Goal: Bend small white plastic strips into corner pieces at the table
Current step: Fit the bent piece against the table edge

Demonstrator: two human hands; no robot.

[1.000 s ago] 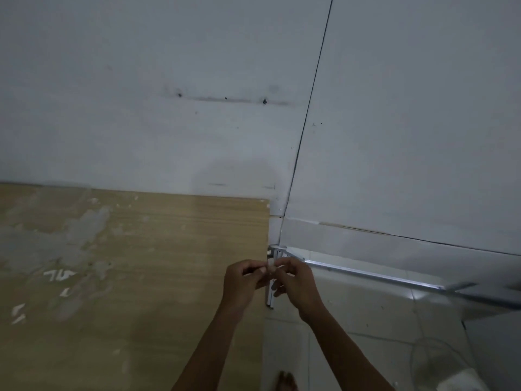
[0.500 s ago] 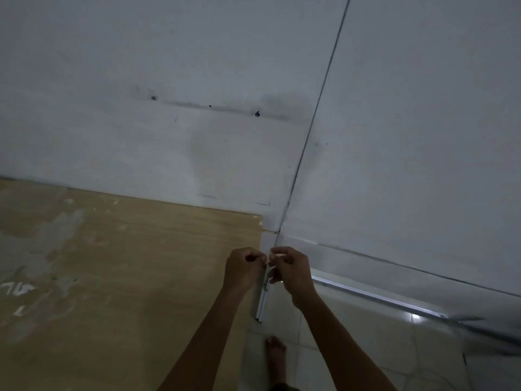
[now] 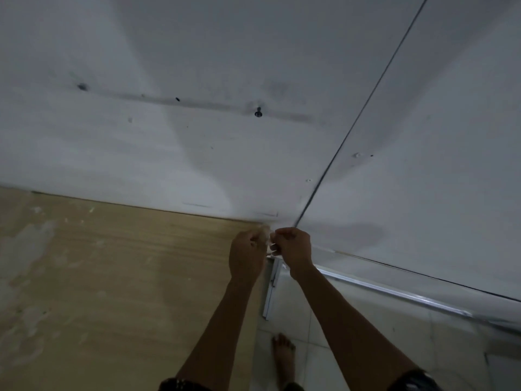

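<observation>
Pale wood-grain tabletop (image 3: 112, 272) on the left. My left hand (image 3: 245, 256) has its grip clenched on one end of the small white plastic strip (image 3: 272, 247), and my right hand (image 3: 293, 249) pinches the other end. The strip is in the air by the tabletop's far corner, above a silver metal rail (image 3: 271, 289). It's probably off the surface so both ends can lever. The long axis looks left-right, hand to hand. Fingers hide the bend.

We log the table top (image 3: 112, 277) as light tan wood grain with pale grey-white blotches. The wall (image 3: 197, 52) is white-grey with a dark smudged streak (image 3: 197, 104) across it. White strip (image 3: 271, 246). Shiny silver rail (image 3: 394, 291). Off-white floor tiles (image 3: 324, 351) with thin grey grout lines.
</observation>
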